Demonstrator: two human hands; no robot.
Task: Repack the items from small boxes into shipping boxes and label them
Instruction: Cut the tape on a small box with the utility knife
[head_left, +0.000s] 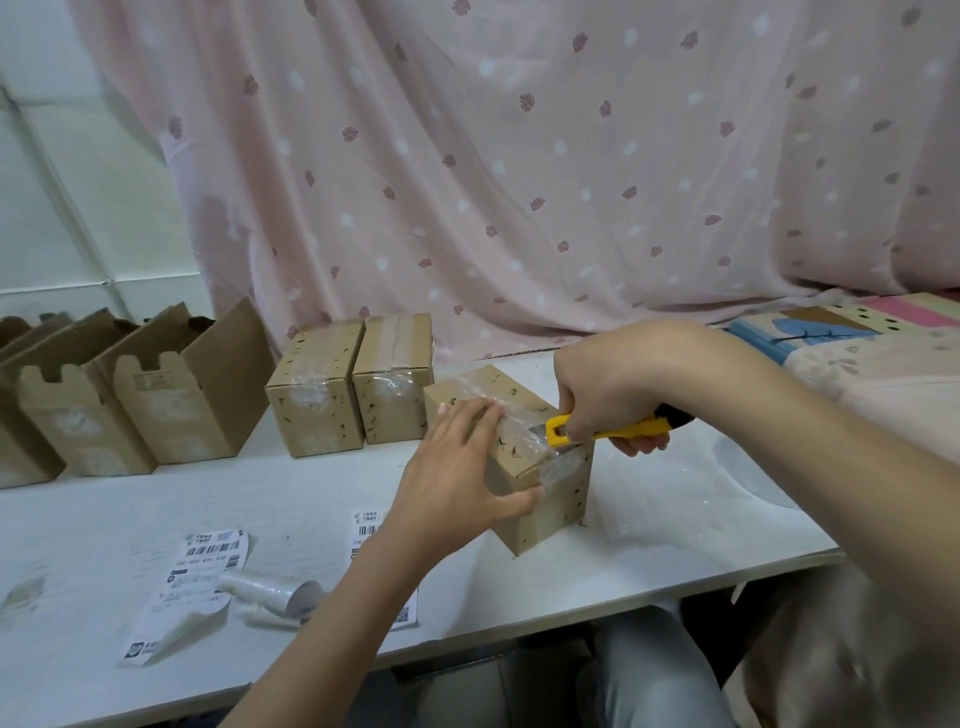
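**Yellow cutter at the tape seam**

Cardboard, speckled and matte, sits mid-frame on the white bench (675, 519): the small box (540, 493), sealed with crinkled clear tape (524, 431). My left hand (457, 478) lies flat over its top, fingers straight, thumb on the near face. My right hand (602, 395) is clamped round the yellow utility knife (608, 430), tip at the tape. Opening looks to be the step in hand; next calls for a shallow, steady slice along the seam, clear of my fingers.
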